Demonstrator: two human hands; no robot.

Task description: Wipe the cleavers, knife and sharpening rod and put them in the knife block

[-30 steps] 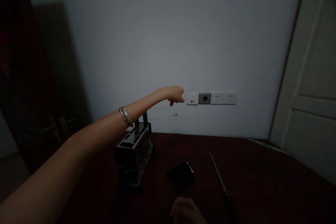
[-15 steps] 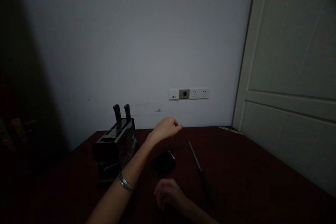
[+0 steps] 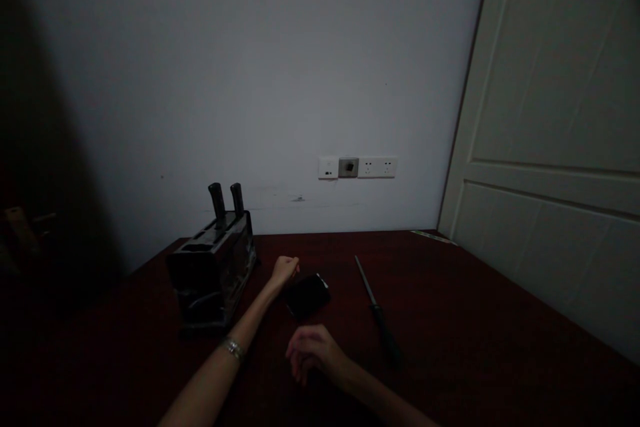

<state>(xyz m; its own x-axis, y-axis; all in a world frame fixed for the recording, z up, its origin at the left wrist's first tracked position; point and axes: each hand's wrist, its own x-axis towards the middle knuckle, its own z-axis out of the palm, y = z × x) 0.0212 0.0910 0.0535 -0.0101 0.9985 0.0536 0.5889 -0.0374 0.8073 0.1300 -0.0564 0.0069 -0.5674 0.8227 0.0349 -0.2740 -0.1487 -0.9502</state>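
Note:
My left hand [image 3: 285,269] is closed, resting low by the upper left corner of a flat black object [image 3: 307,295]. Whatever its fingers hold, if anything, is hidden. A bracelet circles that wrist. Closer to me, my right hand [image 3: 311,349] hovers with loosely bent fingers somewhat apart and nothing visible in them. To the left stands a black knife block [image 3: 210,267] with two black-handled knives [image 3: 227,200] upright in its slots. On the right lies a honing steel [image 3: 376,310] with a black handle, touched by neither hand.
All this is on a dark red table [image 3: 465,320]. A wall with sockets [image 3: 377,167] rises behind it, and a pale panelled door [image 3: 555,113] borders the right side. A thin strip [image 3: 433,237] lies at the back right edge. The light is dim.
My left hand has come down and back toward me, from above the table's far part to beside the black object. The right hand has stayed nearly in place. The view has tilted slightly.

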